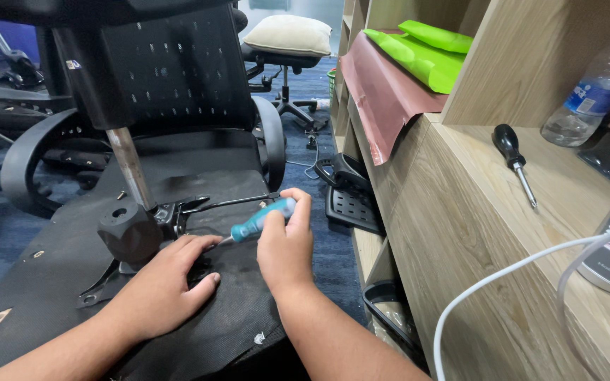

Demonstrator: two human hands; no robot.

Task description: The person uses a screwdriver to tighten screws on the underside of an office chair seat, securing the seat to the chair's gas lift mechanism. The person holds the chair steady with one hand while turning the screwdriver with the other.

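Both hands are on the upturned chair seat (pixel 51 282): right hand (pixel 285 247) pinches a teal screwdriver (pixel 259 222), tip by the black mechanism plate (pixel 178 212) near centre, left hand (pixel 164 286) pressed flat, holding nothing. Angled like that, I'd guess the tip could slip and jab those fingers (pixel 202 243).

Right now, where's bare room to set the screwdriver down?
Bare wood on the shelf top, between the black-handled screwdriver and the hanging maroon sheet. Bare fabric on the chair underside, left of the left hand. Crowded around the metal mechanism, where the right hand holds the teal screwdriver.
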